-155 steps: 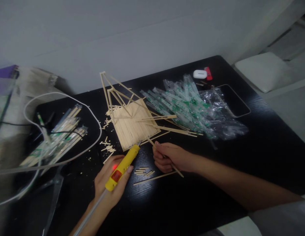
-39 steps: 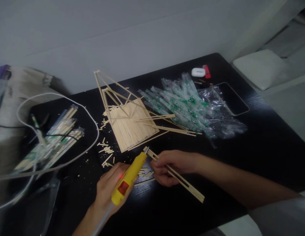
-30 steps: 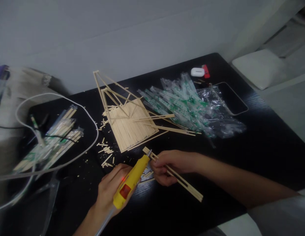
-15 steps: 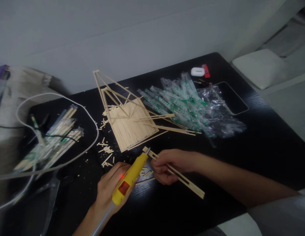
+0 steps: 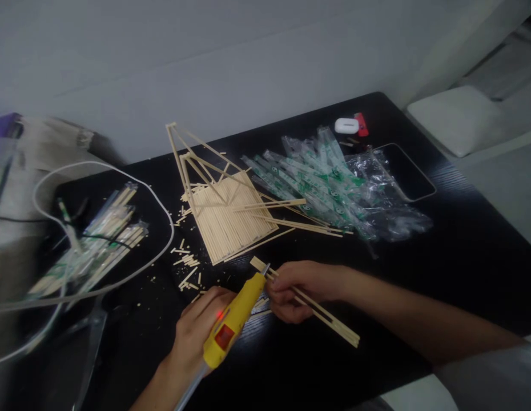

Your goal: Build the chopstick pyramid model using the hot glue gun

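Note:
My left hand is wrapped round a yellow hot glue gun with a red switch and a lit red light. A pale glue stick runs out of its rear end. The gun's metal nozzle meets the wooden chopsticks near one end; whether it touches them I cannot tell. My right hand pinches these chopsticks, which lie side by side with a narrow gap between them. Just beyond both hands rests a flat panel of chopsticks, with a slanted stick frame standing over it.
Cut stick pieces litter the black table. Green-printed plastic wrappers lie to the right, near a phone and a white case. At left are wrapped chopsticks and a looping white cable.
The glue gun and my left hand have shifted slightly right, and the nozzle is further along the chopsticks from their end. My right hand keeps nearly the same place and grip.

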`<move>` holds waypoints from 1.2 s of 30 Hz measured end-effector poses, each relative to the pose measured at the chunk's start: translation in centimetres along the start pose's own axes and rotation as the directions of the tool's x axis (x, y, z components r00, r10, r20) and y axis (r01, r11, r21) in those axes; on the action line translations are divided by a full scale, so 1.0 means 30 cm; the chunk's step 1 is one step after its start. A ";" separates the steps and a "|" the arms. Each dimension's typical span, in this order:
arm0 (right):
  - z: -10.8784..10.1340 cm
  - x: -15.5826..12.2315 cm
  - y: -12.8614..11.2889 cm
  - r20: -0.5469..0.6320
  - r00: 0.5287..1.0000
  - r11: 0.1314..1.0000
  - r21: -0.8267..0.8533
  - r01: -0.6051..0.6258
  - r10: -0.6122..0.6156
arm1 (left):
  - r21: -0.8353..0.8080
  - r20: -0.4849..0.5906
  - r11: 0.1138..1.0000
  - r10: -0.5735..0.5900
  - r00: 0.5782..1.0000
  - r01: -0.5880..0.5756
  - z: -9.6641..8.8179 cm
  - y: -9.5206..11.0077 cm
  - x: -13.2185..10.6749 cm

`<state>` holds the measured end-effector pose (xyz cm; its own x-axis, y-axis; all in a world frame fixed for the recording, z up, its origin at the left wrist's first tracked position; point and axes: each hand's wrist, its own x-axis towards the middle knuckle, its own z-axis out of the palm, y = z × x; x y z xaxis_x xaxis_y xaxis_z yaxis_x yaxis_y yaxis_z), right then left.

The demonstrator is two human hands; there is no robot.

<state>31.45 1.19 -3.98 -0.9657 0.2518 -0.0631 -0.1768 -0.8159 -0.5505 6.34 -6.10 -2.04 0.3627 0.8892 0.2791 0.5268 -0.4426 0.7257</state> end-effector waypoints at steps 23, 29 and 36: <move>-0.002 -0.001 -0.004 0.000 1.000 1.000 0.003 0.002 -0.002 | 0.001 0.007 0.999 0.045 0.999 -0.045 -0.007 -0.023 0.007; 0.000 0.001 -0.001 -0.015 1.000 1.000 -0.013 0.000 0.000 | 0.004 0.062 0.998 0.069 0.996 -0.070 -0.012 -0.043 -0.014; -0.005 0.002 0.001 -0.022 1.000 1.000 -0.019 -0.004 0.004 | 0.021 0.069 0.996 0.085 0.994 -0.087 -0.014 -0.056 -0.015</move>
<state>31.42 1.26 -4.12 -0.9619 0.2603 -0.0834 -0.1692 -0.8067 -0.5662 4.98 -5.71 -3.12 0.4582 0.8382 0.2957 0.5091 -0.5202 0.6858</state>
